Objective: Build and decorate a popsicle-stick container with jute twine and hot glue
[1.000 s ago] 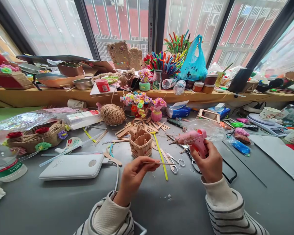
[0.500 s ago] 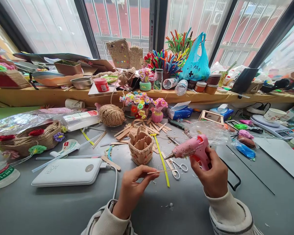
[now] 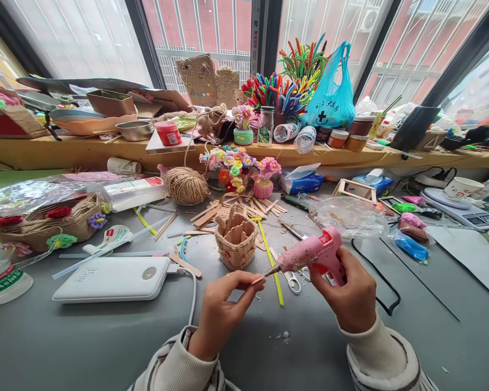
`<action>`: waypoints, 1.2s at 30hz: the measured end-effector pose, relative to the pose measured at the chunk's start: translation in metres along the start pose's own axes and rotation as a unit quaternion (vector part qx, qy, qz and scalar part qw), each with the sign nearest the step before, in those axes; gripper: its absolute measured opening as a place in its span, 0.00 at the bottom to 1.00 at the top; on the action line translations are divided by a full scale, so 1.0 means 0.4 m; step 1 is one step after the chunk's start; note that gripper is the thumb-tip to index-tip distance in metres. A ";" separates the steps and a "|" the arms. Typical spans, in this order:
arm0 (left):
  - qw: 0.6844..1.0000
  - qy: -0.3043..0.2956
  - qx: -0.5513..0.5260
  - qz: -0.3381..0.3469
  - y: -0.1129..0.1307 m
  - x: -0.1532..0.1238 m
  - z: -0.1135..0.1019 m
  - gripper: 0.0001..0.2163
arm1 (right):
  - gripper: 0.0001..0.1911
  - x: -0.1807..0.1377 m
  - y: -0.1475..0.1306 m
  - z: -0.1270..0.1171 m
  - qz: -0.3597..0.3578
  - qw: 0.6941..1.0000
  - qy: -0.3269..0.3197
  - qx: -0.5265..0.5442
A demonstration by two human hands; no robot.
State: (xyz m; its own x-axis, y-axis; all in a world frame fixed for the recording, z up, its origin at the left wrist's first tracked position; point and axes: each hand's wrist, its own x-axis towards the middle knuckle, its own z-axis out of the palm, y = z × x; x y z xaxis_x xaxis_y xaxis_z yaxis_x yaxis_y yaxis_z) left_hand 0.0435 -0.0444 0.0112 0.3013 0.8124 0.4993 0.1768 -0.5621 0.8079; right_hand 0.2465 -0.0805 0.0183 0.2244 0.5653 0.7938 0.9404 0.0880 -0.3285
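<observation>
In my right hand (image 3: 352,290) is a pink hot glue gun (image 3: 312,252), its nozzle aimed down to the left. My left hand (image 3: 224,309) pinches a small thin wooden stick (image 3: 258,280) between thumb and fingertips. The nozzle tip is at the stick, touching it or very close. Just beyond my left hand stands a small basket (image 3: 236,244) made of wooden sticks with twine around its rim. White scissors (image 3: 294,283) lie partly hidden behind the glue gun, beside a yellow strip (image 3: 272,266).
Loose craft sticks (image 3: 264,205) and a twine ball (image 3: 186,185) lie behind the basket. A white power bank (image 3: 112,279) with a cable is at left. Pipe-cleaner flowers (image 3: 230,163) stand farther back. A black cord (image 3: 385,277) curves at right, near a digital scale (image 3: 458,209).
The glue gun has moved left and its nozzle has come to the stick. The stick, earlier seen side-on and long, now points toward the nozzle and looks shorter. The view has shifted slightly.
</observation>
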 end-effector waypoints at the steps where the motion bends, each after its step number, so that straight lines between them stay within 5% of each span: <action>1: 1.000 0.003 0.013 0.012 0.000 0.000 0.000 0.02 | 0.12 -0.001 -0.001 0.000 -0.006 1.000 0.002 -0.001; 15: 0.983 0.027 0.135 0.120 -0.005 -0.001 0.004 0.01 | 0.10 0.006 -0.006 -0.004 -0.085 0.996 0.018 -0.007; 36: 0.984 0.032 0.134 0.114 0.002 -0.003 0.006 0.01 | 0.13 0.004 0.002 -0.003 -0.092 0.996 0.013 -0.008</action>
State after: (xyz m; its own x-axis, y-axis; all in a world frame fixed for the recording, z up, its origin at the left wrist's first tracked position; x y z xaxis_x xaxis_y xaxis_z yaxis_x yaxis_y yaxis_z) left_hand 0.0454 -0.0462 0.0107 0.3046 0.6632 0.6837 0.3541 -0.7452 0.5651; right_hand 0.2479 -0.0803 0.0199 0.0549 0.5201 0.8523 0.9700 0.1748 -0.1692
